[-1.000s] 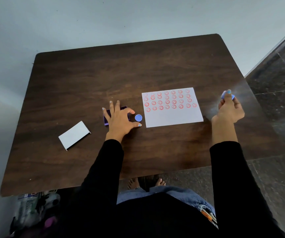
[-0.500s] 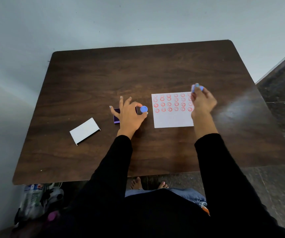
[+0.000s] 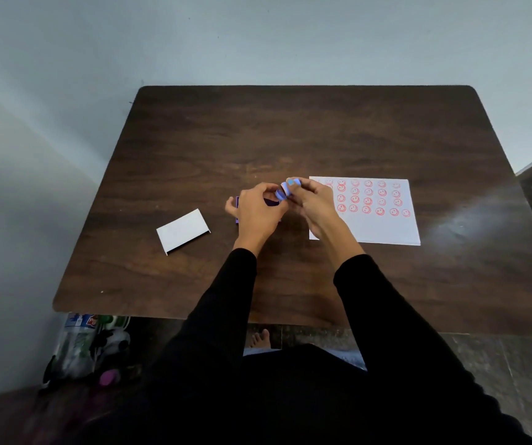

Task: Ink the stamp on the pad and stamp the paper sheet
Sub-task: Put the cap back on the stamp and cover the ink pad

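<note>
My two hands meet above the dark wooden table (image 3: 290,130), just left of the paper sheet. My right hand (image 3: 316,203) pinches the small blue round stamp (image 3: 287,187), its reddish face turned to the left. My left hand (image 3: 258,213) holds a blue round cap (image 3: 279,194) right against the stamp. The purple ink pad (image 3: 271,202) lies under my left hand and is mostly hidden. The white paper sheet (image 3: 386,228) carries several rows of red smiley prints on its upper half; its lower half is blank.
A white box lid (image 3: 182,231) lies on the table to the left of my hands. Under the table's near left corner sits a plastic bag with bottles (image 3: 88,345). A grey wall runs behind the table, and dark floor tiles lie to the right.
My right hand has carried the stamp leftwards across the paper to my left hand. My left hand has lifted the blue cap off the table up to the stamp.
</note>
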The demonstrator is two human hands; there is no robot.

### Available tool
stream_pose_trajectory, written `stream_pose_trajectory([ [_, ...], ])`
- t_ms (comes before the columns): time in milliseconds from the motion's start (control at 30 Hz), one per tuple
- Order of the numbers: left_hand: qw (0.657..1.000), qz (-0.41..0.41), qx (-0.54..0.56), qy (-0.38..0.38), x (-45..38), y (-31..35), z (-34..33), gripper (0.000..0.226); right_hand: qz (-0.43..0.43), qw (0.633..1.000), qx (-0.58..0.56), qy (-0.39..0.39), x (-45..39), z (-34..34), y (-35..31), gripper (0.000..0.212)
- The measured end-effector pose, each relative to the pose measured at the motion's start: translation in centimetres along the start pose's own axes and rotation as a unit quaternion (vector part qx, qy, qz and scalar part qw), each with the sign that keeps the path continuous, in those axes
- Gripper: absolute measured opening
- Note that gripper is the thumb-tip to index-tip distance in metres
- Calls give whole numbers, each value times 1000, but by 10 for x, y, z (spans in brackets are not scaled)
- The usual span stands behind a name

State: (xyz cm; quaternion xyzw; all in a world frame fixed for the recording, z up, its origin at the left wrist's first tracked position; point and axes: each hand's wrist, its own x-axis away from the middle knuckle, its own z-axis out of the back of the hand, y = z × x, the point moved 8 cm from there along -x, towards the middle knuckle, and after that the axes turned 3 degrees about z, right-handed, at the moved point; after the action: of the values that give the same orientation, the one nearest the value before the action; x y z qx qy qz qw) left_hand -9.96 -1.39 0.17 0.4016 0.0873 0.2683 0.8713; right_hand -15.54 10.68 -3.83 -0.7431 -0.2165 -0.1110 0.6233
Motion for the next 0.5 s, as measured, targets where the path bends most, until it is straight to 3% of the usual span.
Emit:
stream_pose_trajectory([
  [500, 998, 36, 56, -8, 3, -14, 0, 29, -20, 1000, -1, -13, 1, -3, 7, 29],
])
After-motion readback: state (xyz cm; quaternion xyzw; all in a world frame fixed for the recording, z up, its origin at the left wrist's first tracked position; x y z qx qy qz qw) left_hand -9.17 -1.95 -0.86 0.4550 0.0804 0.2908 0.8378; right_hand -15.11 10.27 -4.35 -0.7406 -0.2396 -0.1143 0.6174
